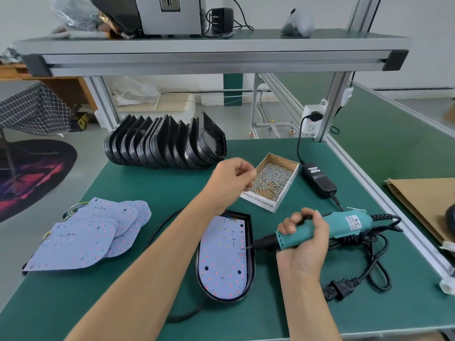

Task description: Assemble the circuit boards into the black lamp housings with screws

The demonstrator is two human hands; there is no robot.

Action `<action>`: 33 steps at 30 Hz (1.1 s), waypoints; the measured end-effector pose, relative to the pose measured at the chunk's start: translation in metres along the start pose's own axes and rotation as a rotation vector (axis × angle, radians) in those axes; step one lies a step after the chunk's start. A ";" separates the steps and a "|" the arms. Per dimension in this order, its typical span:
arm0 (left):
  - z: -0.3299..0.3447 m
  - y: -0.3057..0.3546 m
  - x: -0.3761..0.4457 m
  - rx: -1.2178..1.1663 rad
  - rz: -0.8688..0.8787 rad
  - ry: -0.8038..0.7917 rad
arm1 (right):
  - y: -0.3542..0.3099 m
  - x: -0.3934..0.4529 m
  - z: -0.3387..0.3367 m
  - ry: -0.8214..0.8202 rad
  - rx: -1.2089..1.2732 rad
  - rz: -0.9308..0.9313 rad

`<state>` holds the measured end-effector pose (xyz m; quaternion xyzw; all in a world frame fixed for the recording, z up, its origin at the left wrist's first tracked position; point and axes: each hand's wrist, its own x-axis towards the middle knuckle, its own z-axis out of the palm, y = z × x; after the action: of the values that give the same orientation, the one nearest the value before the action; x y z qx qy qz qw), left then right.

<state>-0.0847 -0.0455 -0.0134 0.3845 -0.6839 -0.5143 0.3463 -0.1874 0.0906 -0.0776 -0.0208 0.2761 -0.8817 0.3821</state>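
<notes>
Nearest on the green mat point(152, 188), a circuit board point(222, 257) lies seated in a black lamp housing point(250, 242), and the right hand point(304, 244) grips a teal electric screwdriver point(320, 231) with its bit over the board's right edge. Beyond, the left hand point(231, 177) hovers at the box of screws point(272, 182), fingertips curled; whether they pinch a screw I cannot tell. Spare boards point(88, 232) lie left, and stacked housings point(165, 143) stand farthest.

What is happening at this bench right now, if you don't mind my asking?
A person is screwing a circuit board into a black lamp housing. The right hand grips a teal electric screwdriver, its bit at the board's edge. The left hand, fingers curled, is at the box of screws. More boards and stacked housings wait on the table.
</notes>
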 end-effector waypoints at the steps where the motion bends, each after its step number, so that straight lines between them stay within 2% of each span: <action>1: -0.009 -0.004 -0.012 -0.028 -0.009 0.007 | 0.000 -0.001 0.002 -0.003 -0.003 -0.004; 8: -0.034 -0.024 -0.074 -0.208 -0.081 0.090 | -0.008 -0.010 0.026 -0.079 0.092 -0.008; 12: -0.030 -0.018 -0.096 -0.469 -0.145 0.145 | -0.018 -0.017 0.049 -0.123 0.184 -0.021; 17: -0.020 -0.007 -0.121 -0.724 -0.181 0.077 | -0.026 -0.024 0.068 -0.149 0.246 -0.044; 25: -0.010 -0.005 -0.133 -0.757 -0.229 0.088 | -0.022 -0.028 0.070 -0.131 0.232 -0.041; 33: -0.008 -0.006 -0.135 -0.705 -0.191 0.125 | -0.021 -0.027 0.068 -0.155 0.197 -0.062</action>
<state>-0.0140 0.0690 -0.0274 0.3346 -0.4033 -0.7238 0.4490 -0.1655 0.0887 -0.0046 -0.0598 0.1569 -0.9117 0.3751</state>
